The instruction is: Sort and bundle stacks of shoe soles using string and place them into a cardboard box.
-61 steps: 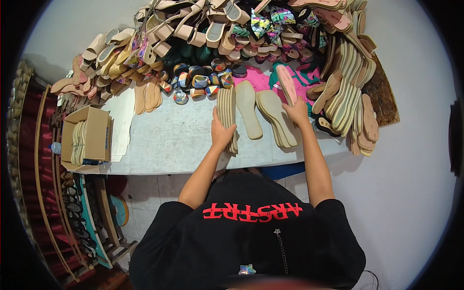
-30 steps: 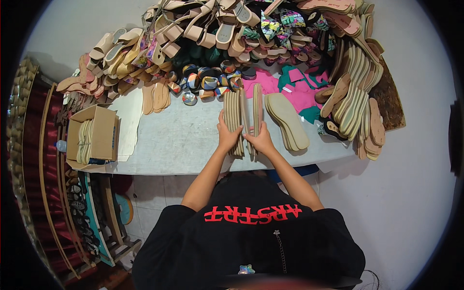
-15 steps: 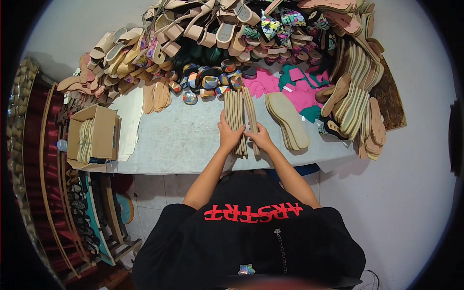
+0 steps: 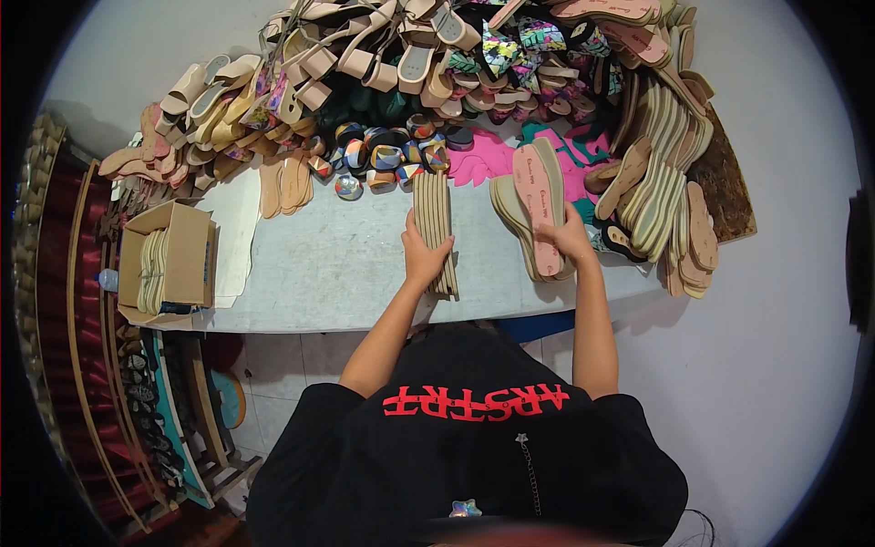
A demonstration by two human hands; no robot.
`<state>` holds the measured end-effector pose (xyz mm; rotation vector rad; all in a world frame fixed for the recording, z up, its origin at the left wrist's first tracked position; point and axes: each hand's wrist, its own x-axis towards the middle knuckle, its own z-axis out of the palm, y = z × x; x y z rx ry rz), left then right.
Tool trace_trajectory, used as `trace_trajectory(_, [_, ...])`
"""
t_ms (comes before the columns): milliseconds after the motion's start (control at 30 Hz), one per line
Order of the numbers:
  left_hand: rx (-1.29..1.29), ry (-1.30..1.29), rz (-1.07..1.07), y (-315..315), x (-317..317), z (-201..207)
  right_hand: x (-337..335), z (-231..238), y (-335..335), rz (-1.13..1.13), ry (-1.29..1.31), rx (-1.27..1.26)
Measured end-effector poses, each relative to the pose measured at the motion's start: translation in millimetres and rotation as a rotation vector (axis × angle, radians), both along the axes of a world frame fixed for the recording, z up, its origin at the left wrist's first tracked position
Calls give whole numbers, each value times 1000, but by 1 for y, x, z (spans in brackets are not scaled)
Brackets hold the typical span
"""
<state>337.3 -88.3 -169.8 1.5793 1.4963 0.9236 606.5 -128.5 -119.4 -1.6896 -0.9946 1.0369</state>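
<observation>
My left hand (image 4: 427, 259) is closed around a row of shoe soles (image 4: 433, 205) standing on edge on the table, long sides pointing away from me. Farther right, my right hand (image 4: 569, 241) grips a pair of soles (image 4: 538, 201) near the heel end; a pink printed face shows on the upper one. This pair lies over a stack of pale soles (image 4: 512, 219), whose left edge sticks out beneath. I cannot tell whether the held pair rests on that stack or hovers just above it.
Finished sandals (image 4: 355, 55) pile up along the table's back. Multicoloured patterned straps (image 4: 386, 157) and pink fabric pieces (image 4: 483, 157) lie before them. Striped soles (image 4: 670, 173) lean at the right. A cardboard box (image 4: 187, 260) with soles stands at the table's (image 4: 319, 273) left end.
My right hand has moved right, taking the soles from beside the row to over the pale stack and turning their pink face up. My left hand stays on the row.
</observation>
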Motion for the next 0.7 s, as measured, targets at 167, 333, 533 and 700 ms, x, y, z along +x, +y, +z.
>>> trace_trajectory(167, [-5, 21, 23, -1, -4, -4, -34, 30, 3, 15, -154, -117])
trace_trajectory(333, [2, 19, 17, 1, -2, -5, -90, -33, 6, 65, -152, 38])
trace_trajectory(533, [18, 10, 7, 1, -2, -5, -129, -74, 9, 80, -283, 132])
trace_trajectory(700, [11, 9, 5, -1, -1, -1, -121, -95, 13, -59, -79, 122])
